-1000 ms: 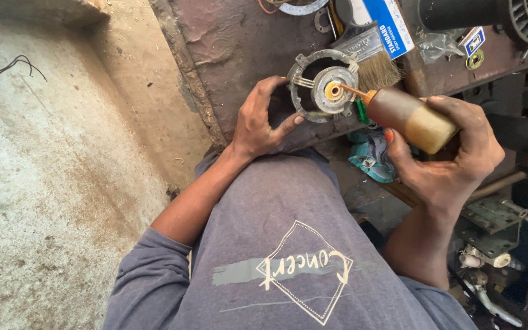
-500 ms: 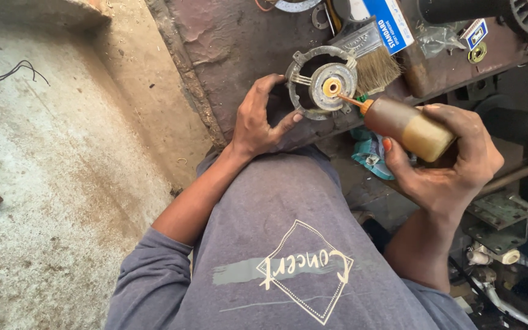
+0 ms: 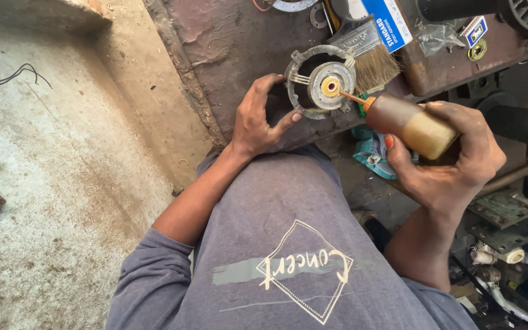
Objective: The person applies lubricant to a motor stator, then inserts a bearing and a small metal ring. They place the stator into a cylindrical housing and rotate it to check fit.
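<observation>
My left hand point(image 3: 259, 119) grips the rim of a round metal motor end cover point(image 3: 320, 81) that lies on a dark workbench point(image 3: 233, 43). A brass bush sits at the cover's centre. My right hand point(image 3: 447, 162) is wrapped around a brown squeeze bottle point(image 3: 412, 125) with an orange nozzle. The nozzle tip points at the brass centre and touches or nearly touches it.
A paintbrush point(image 3: 371, 55) and a blue-and-white box point(image 3: 386, 21) lie behind the cover. A blue rag point(image 3: 371, 153) hangs below the bench edge. Motor parts and tools point(image 3: 508, 244) clutter the right side. A concrete floor point(image 3: 50, 183) stretches to the left.
The bottle's nozzle has stayed on the brass centre of the cover. Both hands keep their grip; the view has shifted only slightly.
</observation>
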